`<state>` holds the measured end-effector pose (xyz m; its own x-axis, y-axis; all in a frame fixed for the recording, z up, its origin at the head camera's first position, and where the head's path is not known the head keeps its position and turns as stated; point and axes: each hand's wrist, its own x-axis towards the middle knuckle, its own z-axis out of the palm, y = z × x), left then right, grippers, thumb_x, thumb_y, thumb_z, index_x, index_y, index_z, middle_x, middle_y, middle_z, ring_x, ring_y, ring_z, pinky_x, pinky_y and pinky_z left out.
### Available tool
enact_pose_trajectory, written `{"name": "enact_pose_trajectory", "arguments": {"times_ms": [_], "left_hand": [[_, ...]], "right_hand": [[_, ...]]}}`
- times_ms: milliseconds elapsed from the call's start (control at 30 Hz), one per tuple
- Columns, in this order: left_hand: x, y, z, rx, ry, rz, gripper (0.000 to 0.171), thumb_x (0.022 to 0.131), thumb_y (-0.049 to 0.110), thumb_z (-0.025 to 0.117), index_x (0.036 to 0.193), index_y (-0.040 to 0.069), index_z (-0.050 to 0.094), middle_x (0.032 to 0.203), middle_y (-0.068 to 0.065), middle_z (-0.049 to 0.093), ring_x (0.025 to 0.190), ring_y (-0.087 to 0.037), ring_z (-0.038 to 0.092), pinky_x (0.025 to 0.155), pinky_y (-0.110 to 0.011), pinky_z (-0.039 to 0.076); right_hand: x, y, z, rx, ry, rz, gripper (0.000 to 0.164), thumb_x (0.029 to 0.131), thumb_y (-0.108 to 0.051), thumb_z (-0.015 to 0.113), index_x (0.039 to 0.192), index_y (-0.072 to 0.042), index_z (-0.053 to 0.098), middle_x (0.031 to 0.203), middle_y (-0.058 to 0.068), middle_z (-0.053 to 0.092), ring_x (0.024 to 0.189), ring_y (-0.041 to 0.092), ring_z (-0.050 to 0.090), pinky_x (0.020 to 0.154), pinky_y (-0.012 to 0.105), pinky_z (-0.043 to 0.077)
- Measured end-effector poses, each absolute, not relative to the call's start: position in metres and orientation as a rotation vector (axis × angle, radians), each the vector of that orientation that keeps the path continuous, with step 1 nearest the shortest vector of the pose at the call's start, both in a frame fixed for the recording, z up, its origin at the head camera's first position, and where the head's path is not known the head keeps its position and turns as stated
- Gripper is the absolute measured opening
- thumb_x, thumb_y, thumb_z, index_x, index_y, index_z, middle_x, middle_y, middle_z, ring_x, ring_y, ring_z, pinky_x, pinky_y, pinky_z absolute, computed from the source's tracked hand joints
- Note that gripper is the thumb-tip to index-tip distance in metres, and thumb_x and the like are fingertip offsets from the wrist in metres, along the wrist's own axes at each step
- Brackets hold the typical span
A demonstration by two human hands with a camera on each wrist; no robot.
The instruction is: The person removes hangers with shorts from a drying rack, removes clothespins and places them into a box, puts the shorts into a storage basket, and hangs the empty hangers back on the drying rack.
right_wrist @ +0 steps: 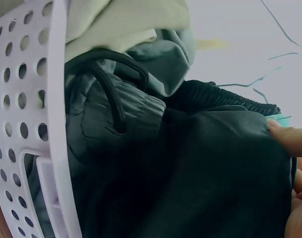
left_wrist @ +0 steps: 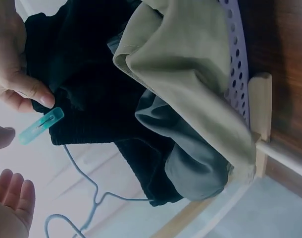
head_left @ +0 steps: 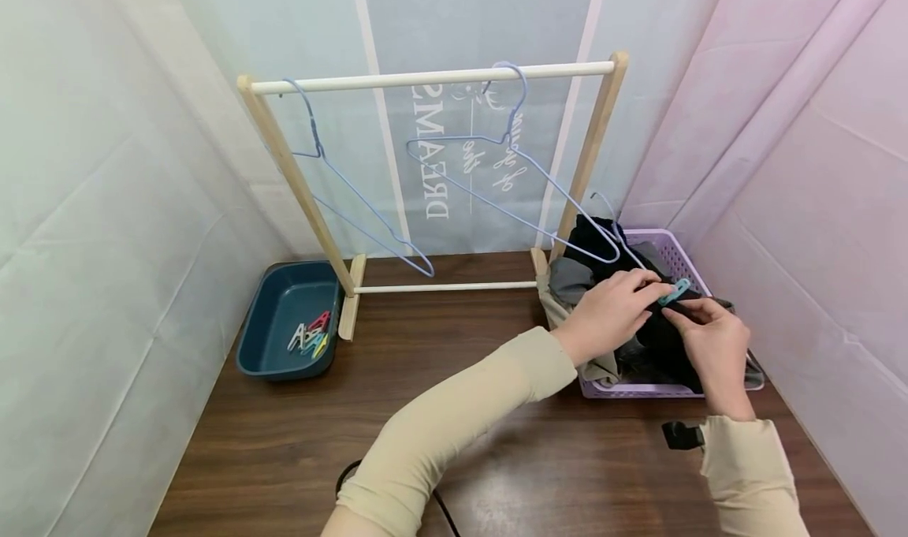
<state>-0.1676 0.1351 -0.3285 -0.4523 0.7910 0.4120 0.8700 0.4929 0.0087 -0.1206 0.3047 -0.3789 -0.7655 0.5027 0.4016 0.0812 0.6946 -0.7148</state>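
Note:
Black pants with a gathered elastic waistband are held up over the basket, a blue wire hanger at their waist. A teal clothespin is clipped at the waistband's corner. My right hand pinches the waistband beside it between thumb and fingers. My left hand is right by the clothespin; in the left wrist view its thumb and fingers are spread apart, with nothing between them. Under the pants, the lilac basket holds grey clothes and a beige garment.
A wooden rack stands behind, with one blue hanger at its left and another hanger reaching down near the basket. A dark blue tub at left holds several clothespins. A black cable lies in front.

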Motion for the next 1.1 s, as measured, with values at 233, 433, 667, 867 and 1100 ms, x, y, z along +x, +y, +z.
{"name": "enact_pose_trajectory", "arguments": {"times_ms": [233,433,667,867,1100], "left_hand": [[-0.178,0.150,-0.328,-1.385,-2.455,-0.036,0.049,0.100,0.020,0.051,0.146,0.030,0.037,0.151,0.000,0.039,0.132,-0.013,0.047,0.107,-0.021,0.040],[-0.182,0.152,-0.329,-1.400,-2.434,0.024,0.040,0.099,0.018,0.053,0.138,0.027,0.049,0.141,0.009,0.050,0.121,-0.006,0.055,0.097,-0.016,0.045],[-0.187,0.151,-0.328,-1.382,-2.436,-0.018,0.035,0.097,0.029,0.057,0.132,0.027,0.055,0.125,0.010,0.056,0.106,-0.004,0.057,0.086,-0.012,0.048],[-0.189,0.148,-0.329,-1.403,-2.429,0.030,0.026,0.095,0.031,0.059,0.120,0.025,0.059,0.122,0.012,0.058,0.105,-0.002,0.058,0.087,-0.011,0.047],[-0.191,0.143,-0.333,-1.385,-2.323,0.029,0.014,0.097,0.024,0.057,0.109,0.023,0.063,0.106,0.011,0.064,0.095,-0.001,0.062,0.079,-0.010,0.049]], "right_hand": [[-0.120,0.293,-0.382,-0.254,-2.292,0.701,0.019,0.075,-0.010,0.080,0.090,0.002,0.075,0.079,0.022,0.072,0.057,0.017,0.066,0.053,0.006,0.027],[-0.122,0.292,-0.383,-0.218,-2.265,0.663,0.018,0.074,-0.006,0.080,0.088,0.004,0.074,0.081,0.023,0.072,0.069,0.043,0.064,0.056,0.013,0.030],[-0.123,0.293,-0.383,-0.110,-2.260,0.649,0.018,0.069,0.000,0.082,0.084,0.006,0.074,0.085,0.023,0.067,0.072,0.027,0.057,0.063,0.021,0.034],[-0.125,0.296,-0.382,-0.144,-2.305,0.704,0.017,0.070,-0.003,0.082,0.083,0.001,0.074,0.081,0.021,0.072,0.071,-0.028,0.037,0.056,0.008,0.032],[-0.128,0.296,-0.381,-0.190,-2.327,0.811,0.015,0.072,-0.003,0.081,0.084,0.002,0.073,0.078,0.021,0.072,0.065,-0.036,0.030,0.053,0.004,0.031]]}}
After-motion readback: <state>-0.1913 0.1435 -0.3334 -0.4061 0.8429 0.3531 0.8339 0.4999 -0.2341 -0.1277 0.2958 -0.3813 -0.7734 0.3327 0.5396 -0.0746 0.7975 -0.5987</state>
